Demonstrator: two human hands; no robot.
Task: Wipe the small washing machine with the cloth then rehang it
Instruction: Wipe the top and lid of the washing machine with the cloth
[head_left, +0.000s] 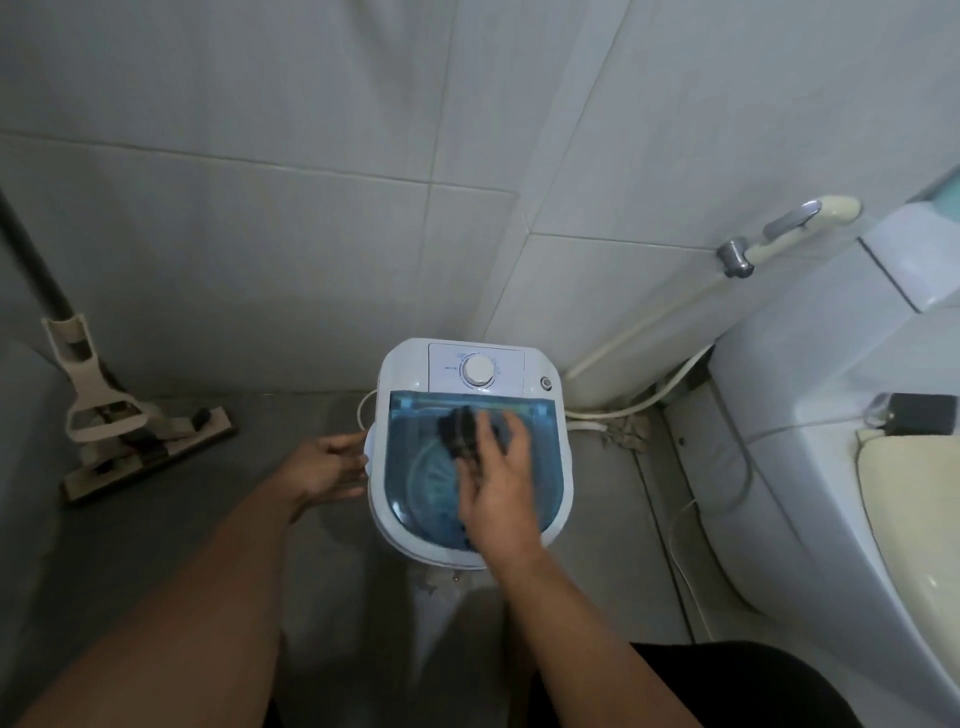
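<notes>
A small white washing machine (558, 470) stands on the grey floor in the corner, with a see-through blue lid (410, 457) and a white dial (478, 370) at its back. My right hand (498, 488) lies on the lid, pressing a dark cloth (460, 431) flat against it; part of the cloth is hidden under my palm. My left hand (327, 467) rests against the machine's left side, fingers spread, holding nothing.
A flat mop (145, 447) leans against the wall at the left, its head on the floor. A white toilet (831, 426) with a cream seat fills the right side. A bidet sprayer (789, 228) hangs on the wall, its hose running down behind the machine.
</notes>
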